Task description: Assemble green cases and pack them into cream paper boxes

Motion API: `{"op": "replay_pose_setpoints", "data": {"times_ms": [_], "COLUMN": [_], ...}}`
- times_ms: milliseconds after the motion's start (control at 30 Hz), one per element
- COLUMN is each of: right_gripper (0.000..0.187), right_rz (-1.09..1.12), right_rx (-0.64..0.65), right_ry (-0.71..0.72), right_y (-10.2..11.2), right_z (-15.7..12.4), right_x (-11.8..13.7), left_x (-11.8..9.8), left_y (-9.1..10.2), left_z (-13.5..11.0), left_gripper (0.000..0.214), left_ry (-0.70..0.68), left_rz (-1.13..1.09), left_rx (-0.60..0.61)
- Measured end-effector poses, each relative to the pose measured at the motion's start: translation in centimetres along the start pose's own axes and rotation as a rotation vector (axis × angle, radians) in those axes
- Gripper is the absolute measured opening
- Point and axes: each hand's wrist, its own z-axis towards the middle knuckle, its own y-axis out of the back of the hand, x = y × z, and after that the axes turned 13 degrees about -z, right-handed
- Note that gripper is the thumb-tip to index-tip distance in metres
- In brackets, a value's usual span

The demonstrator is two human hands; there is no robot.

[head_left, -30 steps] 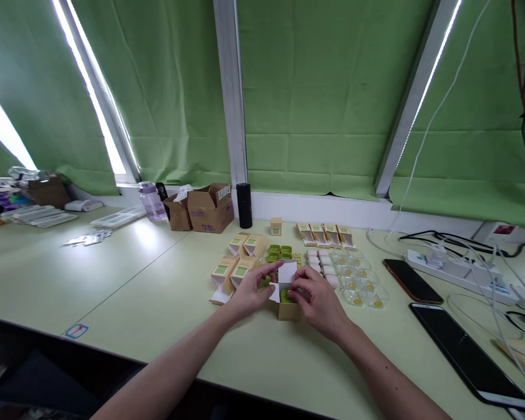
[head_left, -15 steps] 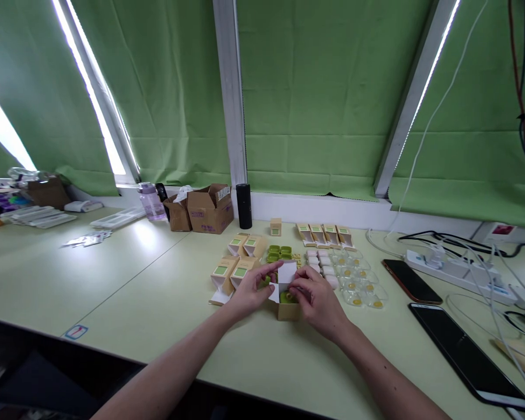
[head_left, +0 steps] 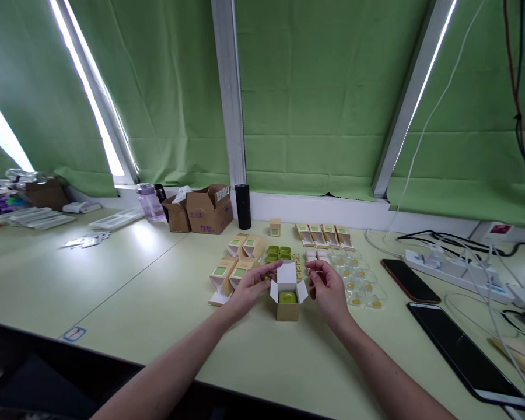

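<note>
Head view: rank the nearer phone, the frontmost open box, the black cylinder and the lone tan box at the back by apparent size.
1. Nearer phone
2. Frontmost open box
3. Black cylinder
4. Lone tan box
Nearness enlarges the first two.

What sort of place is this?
Probably an indoor workroom, perhaps a packing area: one long table, small kraft boxes set out in groups, and a power strip with cables.

Container (head_left: pixel 287 298) inside the box (head_left: pixel 287 314)
</note>
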Motion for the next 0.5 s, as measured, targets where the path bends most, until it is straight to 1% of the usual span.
{"op": "replay_pose_setpoints", "data": {"times_ms": [100, 200, 300, 367, 500], "right_gripper": [0.033, 0.035, 0.039, 0.045, 0.054], "right_rz": [0.095, 0.151, 0.184, 0.194, 0.208], "right_rx": [0.023, 0.079, 0.149, 0.196, 0.242], "right_ry": [-0.105, -0.148, -0.161, -0.151, -0.125], "right_y": [-0.4, -0.5, -0.4, -0.3, -0.3], "right_z": [0.0, -0.1, -0.2, -0.3, -0.4], "right_x": [0.2, 0.5, 0.6, 0.5, 0.3], "left_x": [0.2, 0.5, 0.7, 0.8, 0.8], "left_y": [0.0, -0.2, -0.5, -0.7, -1.2], "left_z": [0.1, 0.1, 0.2, 0.2, 0.1], "left_gripper": [0.052, 0.053, 0.052, 0.049, 0.048], "left_ry": [-0.001, -0.021, -0.057, -0.070, -0.070], "left_rz": [-0.025, -0.040, -0.035, -0.034, -0.057], "left_rx": [0.007, 0.012, 0.012, 0.020, 0.053]}}
